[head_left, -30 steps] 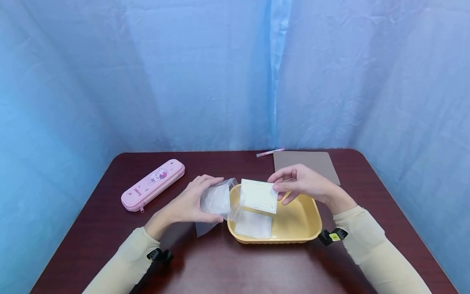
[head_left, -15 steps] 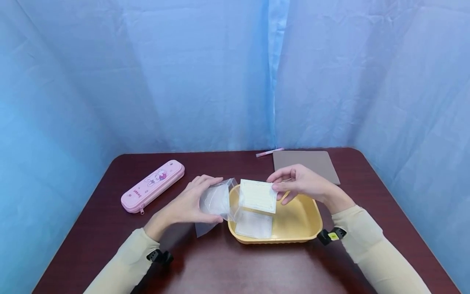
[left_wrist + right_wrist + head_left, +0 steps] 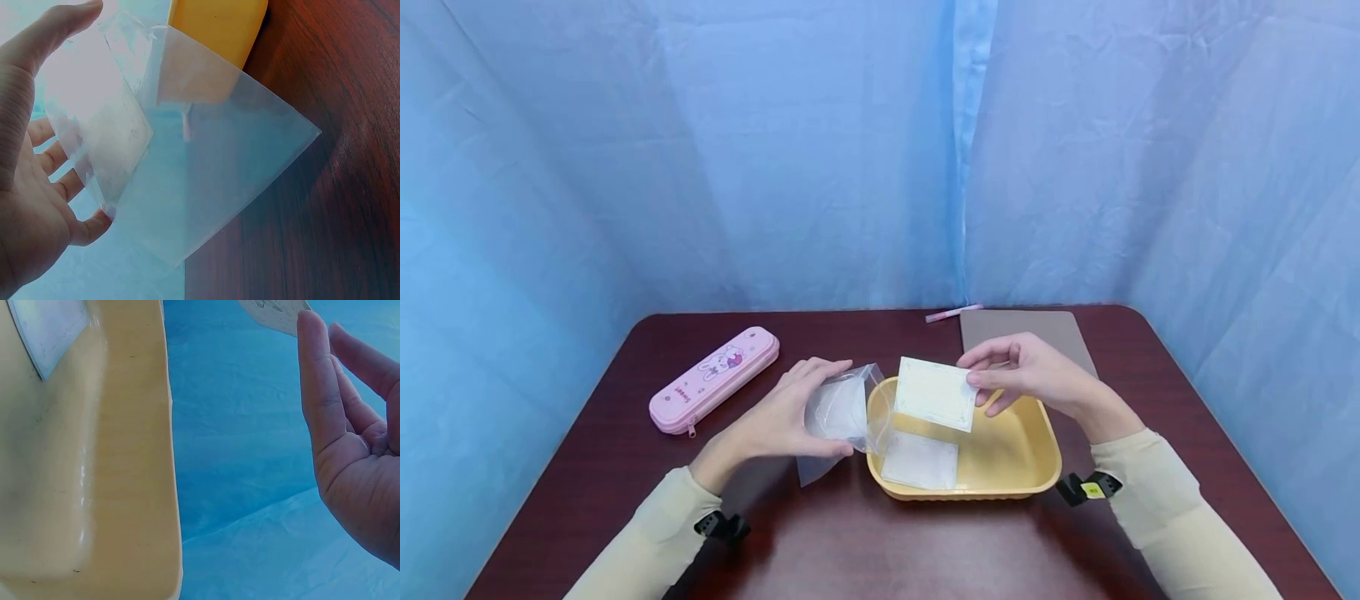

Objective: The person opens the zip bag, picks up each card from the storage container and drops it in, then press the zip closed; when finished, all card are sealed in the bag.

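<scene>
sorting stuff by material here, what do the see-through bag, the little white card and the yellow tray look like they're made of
Clear floppy bag in the left hand: thin glossy plastic film; the table shows through.
Small white bordered card pinched by the right hand: matte paper or thin card, holding flat.
Yellow rounded tray: probably moulded plastic, with a soft sheen.

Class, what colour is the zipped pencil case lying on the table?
Pink, with a cartoon rabbit print: the pencil case shows best in the head view.

A small cream card with a thin printed border hangs tilted over the yellow tray's left half, pinched at its right edge, just beside a crumpled clear plastic sleeve held open at the tray's left rim.
</scene>
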`<state>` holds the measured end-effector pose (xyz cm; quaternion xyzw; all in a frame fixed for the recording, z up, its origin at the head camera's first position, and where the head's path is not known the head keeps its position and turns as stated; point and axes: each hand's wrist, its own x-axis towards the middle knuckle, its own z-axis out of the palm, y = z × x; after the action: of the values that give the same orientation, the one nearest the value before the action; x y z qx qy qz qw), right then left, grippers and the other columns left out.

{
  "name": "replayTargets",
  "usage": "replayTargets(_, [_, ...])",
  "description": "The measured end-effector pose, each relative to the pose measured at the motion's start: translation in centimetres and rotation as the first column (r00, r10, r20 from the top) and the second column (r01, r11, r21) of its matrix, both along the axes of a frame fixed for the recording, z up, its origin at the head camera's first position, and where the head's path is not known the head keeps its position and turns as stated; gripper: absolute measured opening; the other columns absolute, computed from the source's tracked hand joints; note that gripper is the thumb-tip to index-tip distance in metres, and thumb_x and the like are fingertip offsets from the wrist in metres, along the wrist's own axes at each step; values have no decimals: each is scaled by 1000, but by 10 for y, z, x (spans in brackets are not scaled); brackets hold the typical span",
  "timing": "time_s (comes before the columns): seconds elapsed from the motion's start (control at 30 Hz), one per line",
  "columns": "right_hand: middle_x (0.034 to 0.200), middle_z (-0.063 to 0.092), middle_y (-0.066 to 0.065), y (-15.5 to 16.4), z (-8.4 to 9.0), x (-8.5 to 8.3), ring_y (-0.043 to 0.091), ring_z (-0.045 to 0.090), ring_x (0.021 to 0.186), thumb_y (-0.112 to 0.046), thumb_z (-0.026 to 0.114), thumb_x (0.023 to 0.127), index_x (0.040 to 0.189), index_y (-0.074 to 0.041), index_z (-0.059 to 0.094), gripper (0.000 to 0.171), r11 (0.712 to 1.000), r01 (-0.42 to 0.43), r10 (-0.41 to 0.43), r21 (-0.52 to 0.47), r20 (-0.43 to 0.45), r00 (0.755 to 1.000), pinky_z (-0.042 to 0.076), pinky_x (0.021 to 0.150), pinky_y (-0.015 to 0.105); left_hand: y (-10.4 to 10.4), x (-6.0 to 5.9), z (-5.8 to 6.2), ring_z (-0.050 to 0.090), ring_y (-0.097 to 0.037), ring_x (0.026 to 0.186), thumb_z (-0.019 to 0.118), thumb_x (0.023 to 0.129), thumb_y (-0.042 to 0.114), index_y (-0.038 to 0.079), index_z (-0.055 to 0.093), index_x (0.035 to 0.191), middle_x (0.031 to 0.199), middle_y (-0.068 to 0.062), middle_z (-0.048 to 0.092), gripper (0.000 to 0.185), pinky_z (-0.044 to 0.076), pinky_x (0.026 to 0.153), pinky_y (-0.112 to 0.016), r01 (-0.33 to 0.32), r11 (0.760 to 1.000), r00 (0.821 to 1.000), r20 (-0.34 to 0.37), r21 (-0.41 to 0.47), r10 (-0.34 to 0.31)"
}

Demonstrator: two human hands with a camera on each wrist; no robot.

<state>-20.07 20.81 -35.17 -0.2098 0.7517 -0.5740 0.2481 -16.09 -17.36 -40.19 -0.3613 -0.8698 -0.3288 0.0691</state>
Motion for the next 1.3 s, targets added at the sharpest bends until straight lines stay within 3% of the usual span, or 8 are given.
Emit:
replayTargets(0.3, [101, 69, 22, 7, 4, -2, 43, 70, 81, -14, 76, 92, 122, 5, 66, 37, 1000, 25, -25, -2, 8, 1000, 58, 70, 53, -3, 2, 0, 45, -17, 122, 91, 67, 53, 13, 44, 152, 133, 2, 54, 105, 41, 97, -45, -10, 1000, 1000, 28, 15, 10])
replayTargets(0.5, [102, 70, 20, 7, 6, -1, 31, 71, 78, -13, 76, 91, 122, 5, 65, 38, 999, 40, -40, 4, 20, 999, 59, 70, 51, -1, -3, 2, 45, -20, 124, 91, 67, 52, 11, 46, 151, 133, 0, 55, 104, 38, 99, -47, 4, 1000, 1000, -4, 5, -4])
replayTargets(0.93, [99, 70, 21, -15, 5, 6, 30, 71, 78, -15, 76, 92, 121, 4, 67, 36, 999, -40, 40, 4, 18, 999, 59, 69, 52, 11, -3, 8, 43, -17, 126, 89, 67, 54, 16, 45, 152, 136, 4, 53, 103, 34, 102, -48, 18, 1000, 1000, 14, -7, -18])
replayTargets(1.1, [98, 69, 21, -25, 7, 7, 34, 71, 79, -15, 76, 92, 121, 4, 67, 35, 999, -50, 50, 0, 20, 999, 59, 70, 51, 14, -4, 8, 43, -20, 126, 90, 67, 54, 15, 45, 152, 136, 2, 53, 104, 34, 101, -50, 35, 999, 999, -2, -6, -35])
replayTargets(1.3, [94, 69, 22, -36, 10, 6, 30, 70, 76, -14, 75, 93, 121, 3, 67, 34, 998, -58, 59, -23, 35, 998, 59, 70, 51, 17, -4, 11, 43, -21, 126, 90, 67, 55, 15, 44, 152, 136, 0, 53, 104, 35, 101, -50, 47, 999, 999, -20, -4, -47])
